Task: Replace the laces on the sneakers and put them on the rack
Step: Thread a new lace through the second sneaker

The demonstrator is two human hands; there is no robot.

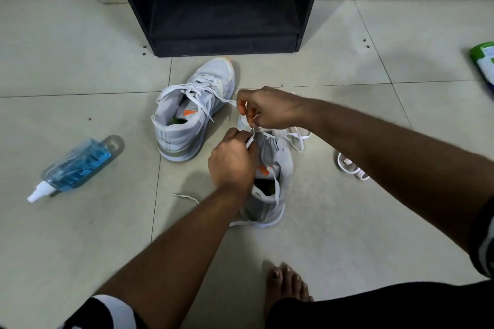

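Two pale grey sneakers stand on the tiled floor. The far sneaker (192, 112) is laced, its white lace ends lying loose. The near sneaker (270, 195) stands in front of me with its tongue pulled up. My left hand (232, 160) pinches a white lace (294, 139) at the near sneaker's eyelets. Just above it, my right hand (264, 108) pinches another part of the same lace. The toe of the near sneaker is hidden behind my hands. One lace end (185, 197) trails on the floor to the left.
A black shoe rack (224, 5) stands on the floor beyond the sneakers. A blue spray bottle (74, 165) lies at the left. A white sandal (351, 167) lies at the right, a green-and-white container (483, 61) at the far right edge. My bare foot (287, 286) is near the bottom.
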